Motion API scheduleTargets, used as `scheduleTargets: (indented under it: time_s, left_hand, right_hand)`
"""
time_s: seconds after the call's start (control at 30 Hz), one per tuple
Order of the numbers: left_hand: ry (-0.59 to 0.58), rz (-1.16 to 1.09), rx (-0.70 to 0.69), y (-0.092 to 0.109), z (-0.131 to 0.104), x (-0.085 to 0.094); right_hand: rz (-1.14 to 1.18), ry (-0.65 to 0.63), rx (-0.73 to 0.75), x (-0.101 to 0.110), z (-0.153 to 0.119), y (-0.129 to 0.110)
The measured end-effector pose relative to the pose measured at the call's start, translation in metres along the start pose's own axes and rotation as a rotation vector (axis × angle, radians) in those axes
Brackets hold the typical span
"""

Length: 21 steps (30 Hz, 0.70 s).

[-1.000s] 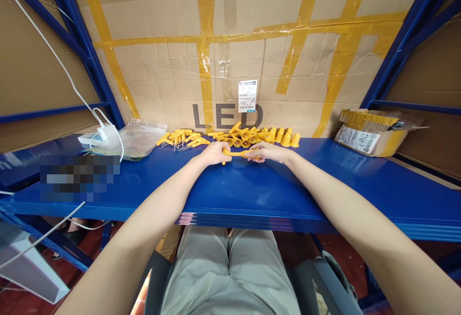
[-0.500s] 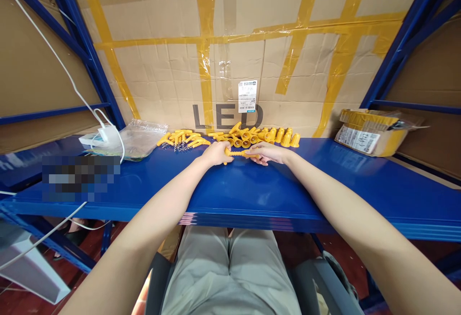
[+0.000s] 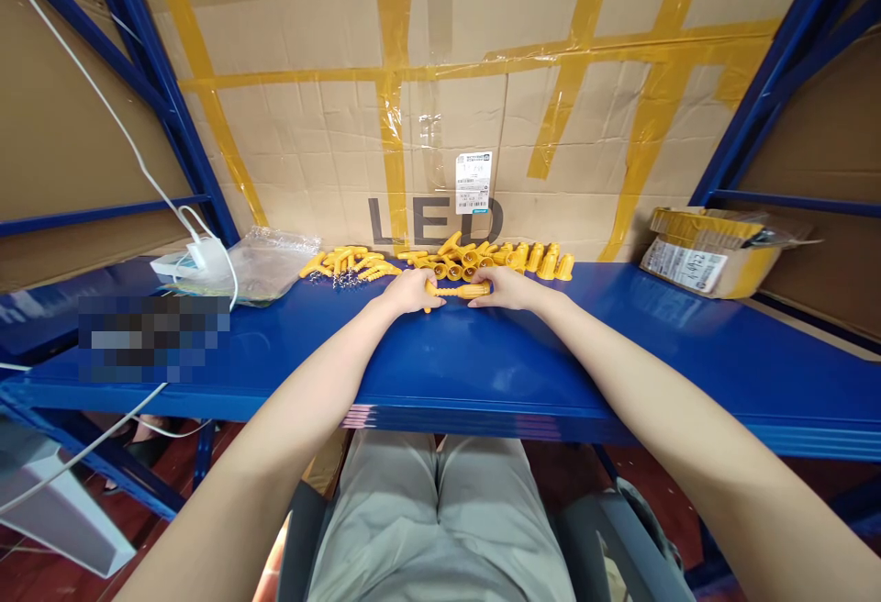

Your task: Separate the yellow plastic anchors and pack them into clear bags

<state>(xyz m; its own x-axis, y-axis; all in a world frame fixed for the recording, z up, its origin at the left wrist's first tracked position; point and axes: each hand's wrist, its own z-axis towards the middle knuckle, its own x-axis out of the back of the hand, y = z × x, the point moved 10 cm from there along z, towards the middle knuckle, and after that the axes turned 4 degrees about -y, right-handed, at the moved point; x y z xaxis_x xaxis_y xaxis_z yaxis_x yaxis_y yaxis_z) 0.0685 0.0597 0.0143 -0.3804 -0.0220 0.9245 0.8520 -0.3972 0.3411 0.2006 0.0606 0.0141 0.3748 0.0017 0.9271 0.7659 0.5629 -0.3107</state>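
Between my two hands lies a yellow plastic T-handled piece [image 3: 454,291], held level just above the blue tabletop, with a twisted shaft and a thicker ribbed part at its right. My left hand [image 3: 409,292] is closed on the T-handle end. The fingers of my right hand [image 3: 507,288] curl round the thicker right end. Just beyond my left hand is a heap of yellow T-handled pieces [image 3: 351,260], with silvery metal spirals [image 3: 340,280] showing at its front. Behind my right hand, several hollow yellow cone-shaped pieces [image 3: 549,262] lie or stand in a cluster.
A large taped cardboard sheet [image 3: 317,143] stands at the back of the blue table [image 3: 440,363]. At the right sits a cut-down cardboard box [image 3: 747,273]. Left are a clear plastic bag [image 3: 272,267], a white power adapter [image 3: 206,256] with cable, and a blurred-out patch.
My right hand has shifted its hold: its fingers now curl round the right end from behind, and more of the thicker ribbed part shows. My left hand has barely moved.
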Motion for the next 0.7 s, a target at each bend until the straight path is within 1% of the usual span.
scheduleTargets:
  time_s: [0.13, 0.3, 0.57, 0.7]
  left_hand:
    - [0.008, -0.003, -0.006, -0.001, 0.001, 0.000]
    - [0.005, -0.009, 0.000, -0.002, 0.000, 0.000]
    - [0.046, 0.002, -0.023, 0.000, 0.000, 0.005]
    - [0.045, 0.004, -0.027, 0.001, -0.001, 0.005]
  right_hand:
    - [-0.071, 0.007, 0.056, 0.000, 0.000, -0.007]
    - [-0.113, -0.018, 0.054, -0.002, -0.002, -0.012]
    - [-0.093, -0.016, 0.078, 0.002, -0.006, -0.018]
    - [-0.050, -0.036, 0.094, 0.001, -0.006, -0.018]
